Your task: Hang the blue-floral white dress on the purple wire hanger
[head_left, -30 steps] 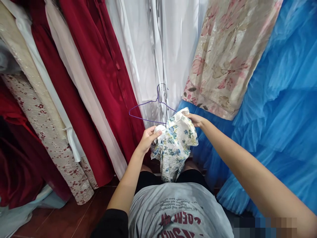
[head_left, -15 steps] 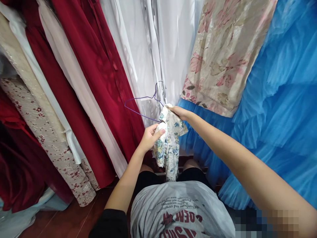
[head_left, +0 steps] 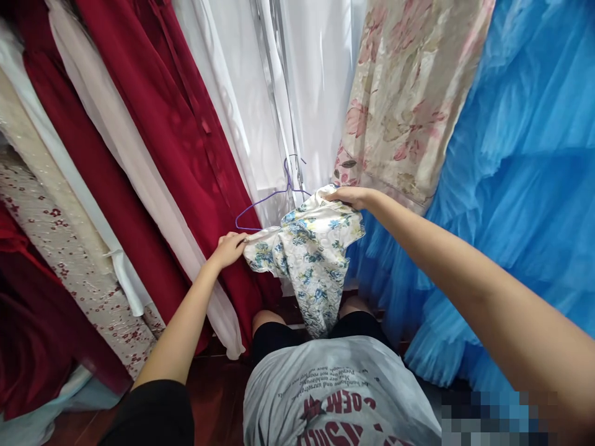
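Note:
In front of me hangs a white short-sleeved top (head_left: 316, 260) with blue and yellow flowers, stretched between my two hands. My left hand (head_left: 229, 249) pinches its left shoulder near the sleeve. At the other shoulder, beside the collar, my right hand (head_left: 352, 197) grips the cloth with the fingers closed. A purple wire hanger (head_left: 260, 201) sits behind the top, its left side bare and its right side hidden by the cloth. The top's lower end hangs down between my knees.
Long dark red dresses (head_left: 153, 124) hang on the left, with a pale flowered one (head_left: 46, 229) further out. White gowns (head_left: 316, 80) hang straight ahead. To the right are a beige floral dress (head_left: 413, 105) and a ruffled blue tulle gown (head_left: 525, 204). Red-brown floor (head_left: 218, 396) shows below.
My left hand has moved out to the left, pulling the top's shoulder with it. The top, bunched and narrow before, is now spread wide. My right hand keeps its hold.

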`<move>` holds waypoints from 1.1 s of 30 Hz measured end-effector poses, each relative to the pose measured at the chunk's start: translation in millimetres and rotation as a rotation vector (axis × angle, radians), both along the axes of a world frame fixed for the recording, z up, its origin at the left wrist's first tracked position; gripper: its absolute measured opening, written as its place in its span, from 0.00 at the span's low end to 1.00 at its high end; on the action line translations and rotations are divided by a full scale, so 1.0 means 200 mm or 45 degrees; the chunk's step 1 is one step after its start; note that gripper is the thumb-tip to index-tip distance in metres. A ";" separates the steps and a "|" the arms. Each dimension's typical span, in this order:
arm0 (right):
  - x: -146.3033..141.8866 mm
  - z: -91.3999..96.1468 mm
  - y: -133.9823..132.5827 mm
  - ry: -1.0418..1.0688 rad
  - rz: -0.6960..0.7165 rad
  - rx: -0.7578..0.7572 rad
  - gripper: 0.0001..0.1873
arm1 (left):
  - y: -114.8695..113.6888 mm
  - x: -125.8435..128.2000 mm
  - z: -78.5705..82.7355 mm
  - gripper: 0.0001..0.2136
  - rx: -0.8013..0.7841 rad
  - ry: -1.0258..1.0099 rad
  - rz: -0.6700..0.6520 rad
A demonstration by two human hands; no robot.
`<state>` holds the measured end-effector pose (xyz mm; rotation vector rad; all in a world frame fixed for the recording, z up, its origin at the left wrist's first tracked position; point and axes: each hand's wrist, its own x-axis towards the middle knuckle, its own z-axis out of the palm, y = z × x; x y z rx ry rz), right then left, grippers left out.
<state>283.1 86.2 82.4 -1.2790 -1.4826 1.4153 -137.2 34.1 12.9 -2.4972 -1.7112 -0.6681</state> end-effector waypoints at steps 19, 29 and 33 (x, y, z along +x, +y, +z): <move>-0.11 -0.07 -0.07 0.084 0.037 -0.121 0.16 | 0.25 0.06 0.16 0.19 0.216 -0.236 0.535; 0.01 -0.16 -0.05 0.139 0.078 -0.149 0.10 | 0.25 0.14 0.30 0.21 0.420 -0.360 0.159; 0.06 -0.21 -0.08 0.123 0.091 -0.124 0.09 | 0.29 0.26 0.36 0.19 0.361 -0.393 -0.114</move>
